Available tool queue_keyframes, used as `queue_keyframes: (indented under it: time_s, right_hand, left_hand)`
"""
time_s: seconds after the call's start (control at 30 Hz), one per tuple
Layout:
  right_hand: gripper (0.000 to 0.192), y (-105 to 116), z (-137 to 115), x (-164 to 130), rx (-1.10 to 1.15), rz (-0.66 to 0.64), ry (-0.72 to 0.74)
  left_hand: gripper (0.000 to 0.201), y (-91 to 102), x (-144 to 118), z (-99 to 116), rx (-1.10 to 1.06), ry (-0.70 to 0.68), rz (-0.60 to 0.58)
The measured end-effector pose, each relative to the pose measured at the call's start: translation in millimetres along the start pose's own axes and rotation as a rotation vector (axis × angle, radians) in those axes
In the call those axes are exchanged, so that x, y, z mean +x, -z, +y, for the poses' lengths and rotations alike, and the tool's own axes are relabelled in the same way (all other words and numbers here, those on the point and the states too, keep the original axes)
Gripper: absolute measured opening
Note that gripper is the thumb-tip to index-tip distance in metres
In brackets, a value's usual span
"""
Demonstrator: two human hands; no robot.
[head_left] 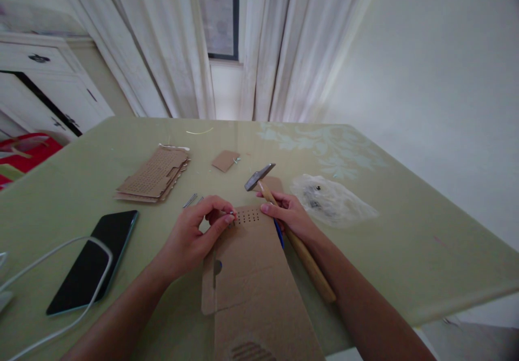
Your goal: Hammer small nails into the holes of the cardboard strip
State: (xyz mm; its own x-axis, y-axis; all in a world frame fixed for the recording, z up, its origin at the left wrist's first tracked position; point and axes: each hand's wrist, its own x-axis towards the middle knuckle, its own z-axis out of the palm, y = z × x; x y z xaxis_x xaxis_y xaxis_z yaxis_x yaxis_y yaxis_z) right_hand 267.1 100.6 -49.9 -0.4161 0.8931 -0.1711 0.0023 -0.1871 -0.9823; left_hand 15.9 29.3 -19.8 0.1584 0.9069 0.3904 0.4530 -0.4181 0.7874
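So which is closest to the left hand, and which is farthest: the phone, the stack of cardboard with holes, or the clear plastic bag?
From the left hand, in the head view:
1. Phone, on its left, lying flat under a white cable.
2. Stack of punched cardboard, farther back and left.
3. Plastic bag, far right, beyond the right hand.

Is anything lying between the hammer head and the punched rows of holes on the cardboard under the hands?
Nothing visible does. The hammer, gripped in the right hand, has its head raised just beyond the cardboard strip. The left hand pinches a small object at the left end of the holes, beside that path.
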Motion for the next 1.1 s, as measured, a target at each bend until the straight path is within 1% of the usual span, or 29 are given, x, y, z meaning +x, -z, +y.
queue_keyframes:
  time_s: [0.1,0.2,0.27,0.33,0.4,0.43,0.5,0.53,0.6,0.67,0.73,0.8,0.9,0.97,1.03,1.1]
  right_hand:
    - [0.067,4.1,-4.1,0.3,-0.040,0.015,0.062]
    - [0.064,12.2,-12.8,-1.8,-0.049,0.095,0.161]
    - [0.062,16.9,-21.3,-7.6,-0.044,0.140,0.218]
    - [0.060,17.9,-32.0,-18.8,-0.056,0.145,0.247]
    - [0.056,14.3,-45.5,-34.8,-0.137,0.086,0.235]
    - [0.052,11.0,-53.6,-44.1,-0.218,0.039,0.219]
    - [0.044,2.5,-73.1,-63.0,-0.447,-0.058,0.196]
    - [0.044,-2.1,-84.3,-71.7,-0.562,-0.076,0.202]
    - [0.045,-10.7,-107.6,-85.8,-0.703,-0.059,0.234]
    - [0.043,-18.0,-127.6,-94.5,-0.712,-0.026,0.267]
    - [0.044,-24.6,-139.2,-98.3,-0.697,-0.006,0.288]
    - [0.041,-30.9,-141.6,-99.1,-0.770,-0.018,0.300]
    - [0.038,-39.7,-137.7,-98.9,-1.036,-0.077,0.338]
    - [0.037,-43.7,-139.0,-100.0,-1.161,-0.090,0.363]
    - [0.037,-45.6,-145.0,-102.0,-1.184,-0.065,0.368]
    - [0.038,-46.5,-151.3,-103.4,-1.160,-0.024,0.357]
  left_hand:
    - [0.015,-0.6,0.8,3.2,0.011,-0.004,0.002]
    - [0.017,-1.9,2.2,3.1,0.016,-0.011,0.001]
    - [0.017,-3.2,3.2,1.1,0.010,-0.019,0.004]
    - [0.018,-4.6,4.2,-1.7,-0.008,-0.037,0.003]
    - [0.019,-5.9,5.3,-4.5,-0.032,-0.059,0.004]
    - [0.019,-6.5,5.8,-5.7,-0.041,-0.064,0.003]
    - [0.020,-7.5,6.8,-7.7,-0.056,-0.066,0.001]
    - [0.020,-8.0,7.3,-8.5,-0.062,-0.066,0.002]
    - [0.022,-8.9,8.1,-9.6,-0.074,-0.069,0.003]
    - [0.023,-9.5,8.9,-10.1,-0.087,-0.073,0.000]
    - [0.023,-10.0,9.5,-10.0,-0.100,-0.081,-0.002]
    - [0.024,-10.4,9.9,-9.9,-0.109,-0.096,-0.001]
    - [0.023,-11.7,10.7,-11.0,-0.115,-0.118,0.000]
    - [0.022,-12.9,11.7,-12.9,-0.118,-0.126,0.001]
    - [0.023,-14.1,13.0,-15.3,-0.124,-0.131,0.002]
    - [0.024,-14.9,14.2,-17.3,-0.131,-0.134,-0.002]
